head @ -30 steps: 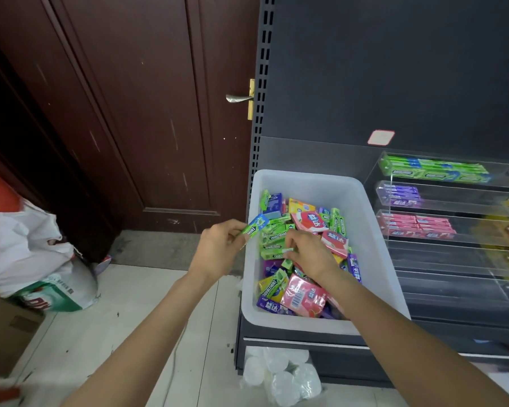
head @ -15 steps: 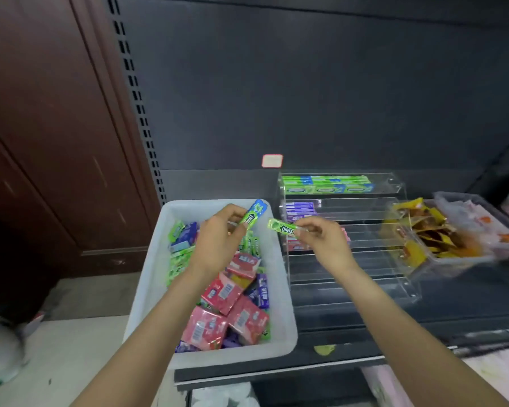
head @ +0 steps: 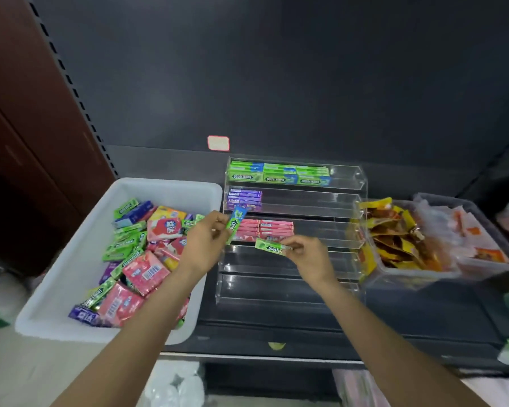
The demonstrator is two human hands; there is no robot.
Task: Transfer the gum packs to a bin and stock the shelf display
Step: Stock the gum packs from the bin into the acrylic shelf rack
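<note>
Both my forearms are in view and they're bare right up to the bottom edge, no sleeve showing on either. My left hand (head: pixel 204 243) has no ring, watch or glove. My right hand (head: pixel 307 257) is just as plain, with a bare wrist.

- green gum packs (head: pixel 278 178), top tier of the clear display rack (head: pixel 347 183): "doublemint" on the front faces of three packs.
- green stick pack (head: pixel 270 247) pinched in the right hand (head: pixel 309 257): "…lemint", seen upside down, the start of the word cut off.
- green-and-blue stick pack (head: pixel 236 220) held in the left hand (head: pixel 205 243): "…mint" along its length.
- green packs in the white bin (head: pixel 71 268): the same lettering, too blurred to read surely.
- pink pack (head: pixel 146 273) in the bin: a barcode, digits unreadable.
- small red-edged tag (head: pixel 218 143) on the back panel: no legible text.
</note>
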